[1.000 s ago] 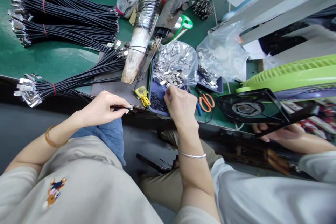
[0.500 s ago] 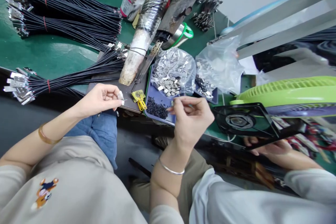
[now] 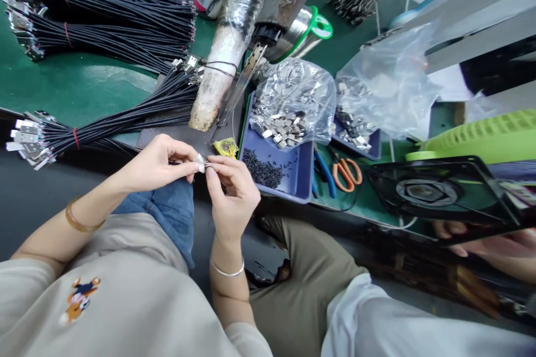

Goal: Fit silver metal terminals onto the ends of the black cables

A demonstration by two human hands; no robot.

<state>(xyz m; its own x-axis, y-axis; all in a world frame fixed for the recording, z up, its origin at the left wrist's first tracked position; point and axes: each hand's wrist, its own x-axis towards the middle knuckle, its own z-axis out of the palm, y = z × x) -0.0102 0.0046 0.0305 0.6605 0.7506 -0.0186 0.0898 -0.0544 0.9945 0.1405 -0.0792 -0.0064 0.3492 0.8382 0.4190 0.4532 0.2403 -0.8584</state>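
Note:
My left hand (image 3: 153, 166) is closed in a pinch on a small whitish piece (image 3: 201, 164), too small to identify. Thumb and forefinger of my right hand (image 3: 235, 196) are pressed together against its right end, on something tiny and thin that I cannot make out. Both sets of fingertips meet just off the bench edge. Right behind them lies a yellow clip-like item (image 3: 226, 148), partly covered by my right hand. A blue tray (image 3: 300, 178) beside my right hand holds small black pieces (image 3: 263, 169) and a clear bag of metal connectors (image 3: 288, 81).
Bundled black cables (image 3: 117, 114) with metal plugs lie at left. A foil-wrapped duct (image 3: 215, 78) and a soldering iron tip (image 3: 247, 75) hang over the bench. Solder spool (image 3: 299, 33), orange-handled scissors (image 3: 347, 174), blue-handled pliers (image 3: 324, 173) and a black fan (image 3: 427, 192) stand right; a co-worker sits there.
My right hand has moved left from over the tray to my left fingertips. The view has shifted, uncovering the scissors and pliers. My left hand keeps its pinch.

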